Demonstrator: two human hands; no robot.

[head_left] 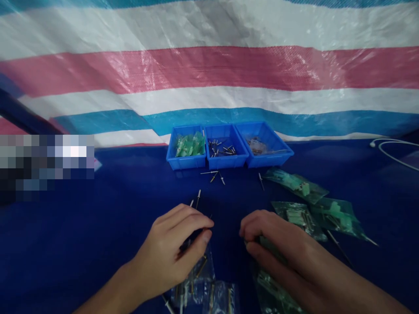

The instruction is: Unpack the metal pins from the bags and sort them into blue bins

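Observation:
My left hand [178, 248] is left of centre, thumb and fingers pinched together; what they hold is too small to name. Loose rivets [198, 199] lie just beyond it, and clear bags with metal pieces [221, 297] lie below. My right hand [271, 240] is closed, its thumb near the curled fingertips, over a greenish bag [275, 291]; anything in its grip is hidden. To its right are filled bags, one with pale pieces [296, 216], one with green pieces [337, 216] and another farther back [299, 185].
Three blue bins stand at the back: one with green packets [190, 145], one with rivets [225, 150], one with a clear bag [258, 146]. More rivets [214, 176] lie before them. A white cable [389, 150] is at the right. Striped sheeting [209, 67] hangs behind.

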